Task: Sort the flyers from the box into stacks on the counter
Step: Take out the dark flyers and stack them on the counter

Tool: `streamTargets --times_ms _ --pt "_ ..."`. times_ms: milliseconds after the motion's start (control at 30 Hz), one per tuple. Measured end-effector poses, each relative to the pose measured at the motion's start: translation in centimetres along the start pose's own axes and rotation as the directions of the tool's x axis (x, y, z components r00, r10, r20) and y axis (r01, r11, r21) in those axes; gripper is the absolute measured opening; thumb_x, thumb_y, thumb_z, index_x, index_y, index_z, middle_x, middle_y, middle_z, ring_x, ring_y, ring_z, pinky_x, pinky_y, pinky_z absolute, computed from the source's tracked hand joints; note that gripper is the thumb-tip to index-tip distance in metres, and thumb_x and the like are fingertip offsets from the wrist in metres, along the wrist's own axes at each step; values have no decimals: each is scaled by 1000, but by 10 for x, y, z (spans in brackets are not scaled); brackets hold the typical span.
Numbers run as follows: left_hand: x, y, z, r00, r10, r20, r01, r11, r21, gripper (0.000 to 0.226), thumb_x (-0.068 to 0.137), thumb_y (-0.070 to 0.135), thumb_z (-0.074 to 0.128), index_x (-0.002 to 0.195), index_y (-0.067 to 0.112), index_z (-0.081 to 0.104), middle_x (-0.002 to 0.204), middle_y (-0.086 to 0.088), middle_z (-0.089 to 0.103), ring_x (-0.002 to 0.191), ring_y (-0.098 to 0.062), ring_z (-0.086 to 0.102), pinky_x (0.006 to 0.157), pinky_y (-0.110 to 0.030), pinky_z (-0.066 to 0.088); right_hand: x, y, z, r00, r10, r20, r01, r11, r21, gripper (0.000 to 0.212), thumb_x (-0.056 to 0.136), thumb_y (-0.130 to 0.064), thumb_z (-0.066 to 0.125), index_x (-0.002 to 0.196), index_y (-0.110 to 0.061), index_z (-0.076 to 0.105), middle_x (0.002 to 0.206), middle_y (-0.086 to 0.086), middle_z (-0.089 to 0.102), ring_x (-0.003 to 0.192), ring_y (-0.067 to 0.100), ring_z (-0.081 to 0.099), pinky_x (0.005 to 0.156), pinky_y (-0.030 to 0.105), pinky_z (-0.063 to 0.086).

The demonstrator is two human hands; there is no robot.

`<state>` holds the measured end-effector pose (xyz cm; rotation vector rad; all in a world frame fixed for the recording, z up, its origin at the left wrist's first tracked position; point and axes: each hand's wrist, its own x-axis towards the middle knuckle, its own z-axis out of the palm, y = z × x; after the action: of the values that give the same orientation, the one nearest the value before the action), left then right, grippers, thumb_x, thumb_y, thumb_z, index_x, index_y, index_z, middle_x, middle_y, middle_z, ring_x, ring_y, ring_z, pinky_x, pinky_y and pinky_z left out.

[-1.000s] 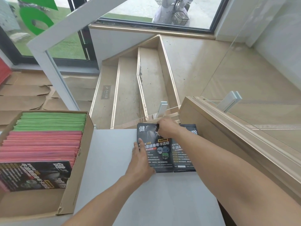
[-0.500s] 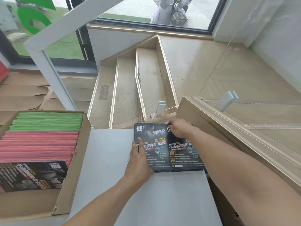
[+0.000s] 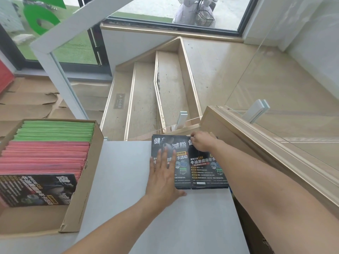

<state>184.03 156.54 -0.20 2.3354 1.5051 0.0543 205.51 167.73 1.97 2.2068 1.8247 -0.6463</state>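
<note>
Two stacks of black flyers lie side by side at the far right of the grey counter [image 3: 124, 180]: a left stack [image 3: 178, 149] and a right stack [image 3: 205, 171]. My left hand [image 3: 163, 176] lies flat, fingers spread, on the left stack's near half. My right hand [image 3: 201, 142] rests on the right stack's far left corner, fingers curled on the top flyer's edge. The cardboard box [image 3: 86, 182] at left holds upright green flyers [image 3: 55, 131], pink flyers [image 3: 44, 158] and a black flyer [image 3: 36, 189] leaning at the front.
The counter ends just beyond the stacks, where wooden stairs [image 3: 146, 99] drop away. A wooden ledge [image 3: 256, 143] with a glass panel runs along the right side. A white slanted post [image 3: 60, 79] rises behind the box.
The right stack slid rightward, so the two stacks now lie side by side. My left hand moved up flat onto the left stack. My right hand shifted right with its stack.
</note>
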Motion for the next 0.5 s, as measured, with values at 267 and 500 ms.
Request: streamTargets --times_ms 267,500 --pt "43 60 17 947 320 41 -322 929 185 117 85 51 72 160 16 -10 165 -19 -21 151 -34 -28 123 -54 -13 15 9 -9 998 21 58 -25 997 71 33 98 -10 41 113 -5 70 120 17 67 107 35 62 89 36 51" --pt "52 68 24 892 444 86 -448 842 301 89 82 46 75 153 12 34 150 -16 36 144 -36 27 125 -57 5 26 14 -16 997 -23 69 25 999 -31 33 100 -14 38 104 -4 68 120 19 66 104 34 62 77 31 40"
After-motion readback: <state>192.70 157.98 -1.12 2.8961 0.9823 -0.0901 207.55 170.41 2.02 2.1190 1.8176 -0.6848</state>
